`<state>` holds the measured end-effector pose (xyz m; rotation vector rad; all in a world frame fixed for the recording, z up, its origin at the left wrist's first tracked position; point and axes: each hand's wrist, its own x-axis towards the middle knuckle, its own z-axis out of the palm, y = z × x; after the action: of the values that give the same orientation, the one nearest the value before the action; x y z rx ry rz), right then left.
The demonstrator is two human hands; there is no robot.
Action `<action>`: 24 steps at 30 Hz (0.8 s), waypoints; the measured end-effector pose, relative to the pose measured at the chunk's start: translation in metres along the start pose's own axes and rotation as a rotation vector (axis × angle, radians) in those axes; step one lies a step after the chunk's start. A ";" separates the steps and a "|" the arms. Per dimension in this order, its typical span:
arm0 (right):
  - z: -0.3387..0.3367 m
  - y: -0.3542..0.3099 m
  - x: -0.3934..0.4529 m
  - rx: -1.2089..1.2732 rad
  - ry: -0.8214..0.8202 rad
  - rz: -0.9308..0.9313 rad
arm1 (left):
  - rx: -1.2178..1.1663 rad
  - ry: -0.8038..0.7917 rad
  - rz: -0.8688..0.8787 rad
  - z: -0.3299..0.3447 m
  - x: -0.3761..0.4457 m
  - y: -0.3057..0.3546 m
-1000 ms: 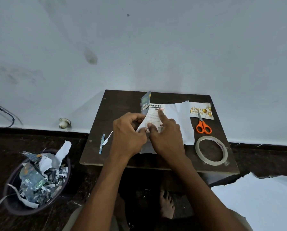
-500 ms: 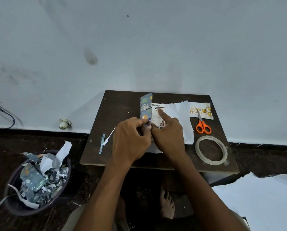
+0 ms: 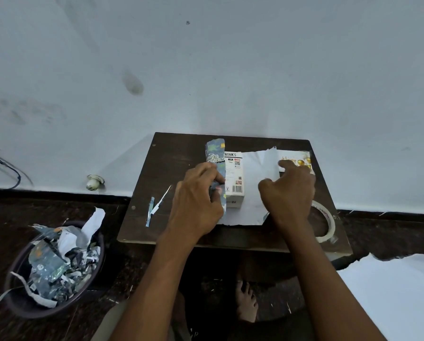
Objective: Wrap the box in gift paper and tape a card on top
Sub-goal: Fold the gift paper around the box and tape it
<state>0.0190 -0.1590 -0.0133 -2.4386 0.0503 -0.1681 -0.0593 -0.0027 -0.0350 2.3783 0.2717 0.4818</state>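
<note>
A small white box (image 3: 234, 179) with printed labels lies on a sheet of gift paper (image 3: 257, 190), white side up, on a dark wooden table (image 3: 171, 163). The paper's patterned blue flap (image 3: 215, 156) is folded up against the box's left side. My left hand (image 3: 197, 198) holds that flap against the box with thumb and fingers. To the right of the box, my right hand (image 3: 288, 190) hovers with loosely curled fingers over the paper's right part and holds nothing. A gold-printed card (image 3: 302, 159) lies at the table's far right, partly hidden by my right hand.
A tape roll (image 3: 326, 222) lies near the table's right edge, half behind my right wrist. Paper strips (image 3: 156, 207) lie on the table's left. A bin of paper scraps (image 3: 56, 267) stands on the floor at left. A white sheet (image 3: 393, 291) lies at lower right.
My right hand left the box and moved right, now covering the scissors. The left hand shifted left and keeps the patterned flap against the box's side.
</note>
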 end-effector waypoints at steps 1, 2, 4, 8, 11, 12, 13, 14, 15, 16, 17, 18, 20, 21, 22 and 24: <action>-0.001 0.002 0.002 -0.067 -0.026 0.023 | 0.001 -0.003 0.001 0.000 0.000 -0.001; 0.000 0.005 0.004 -0.100 -0.061 0.033 | -0.003 -0.005 0.001 0.001 0.000 -0.001; 0.000 0.009 0.005 -0.082 -0.131 0.042 | -0.009 -0.005 0.001 0.002 0.000 -0.003; 0.003 0.011 0.007 0.022 -0.213 0.092 | 0.020 -0.018 -0.018 0.003 0.000 -0.004; 0.004 0.009 0.009 0.192 -0.147 0.078 | 0.046 -0.034 -0.023 0.002 -0.001 -0.001; 0.003 0.007 0.008 0.246 -0.131 0.036 | 0.049 -0.036 -0.023 0.002 -0.001 0.000; 0.001 0.003 0.005 0.281 -0.124 -0.018 | 0.047 -0.035 -0.019 0.002 -0.001 0.000; -0.001 -0.001 0.002 0.304 -0.116 -0.075 | 0.042 -0.033 -0.010 0.003 0.000 0.001; 0.000 -0.004 -0.001 0.323 -0.114 -0.122 | 0.041 -0.030 0.002 0.003 0.000 0.002; 0.000 -0.007 -0.005 0.346 -0.113 -0.158 | 0.043 -0.026 0.015 0.004 0.000 0.002; 0.004 -0.009 -0.008 0.359 -0.113 -0.176 | 0.044 -0.024 0.024 0.004 0.000 0.002; 0.007 -0.011 -0.010 0.354 -0.104 -0.194 | 0.042 -0.023 0.027 0.005 0.000 0.002; 0.014 -0.014 -0.014 0.319 -0.066 -0.238 | 0.031 -0.021 0.029 0.005 0.000 0.002; 0.016 -0.015 -0.015 0.312 -0.047 -0.257 | 0.024 -0.017 0.032 0.005 0.000 0.002; 0.017 -0.016 -0.015 0.307 -0.038 -0.272 | 0.014 -0.013 0.035 0.005 0.000 0.001; 0.018 -0.018 -0.016 0.290 -0.064 -0.299 | -0.004 -0.011 0.034 0.004 0.001 0.002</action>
<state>0.0052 -0.1326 -0.0174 -2.1476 -0.3459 -0.2146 -0.0567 -0.0064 -0.0365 2.3846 0.2252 0.4842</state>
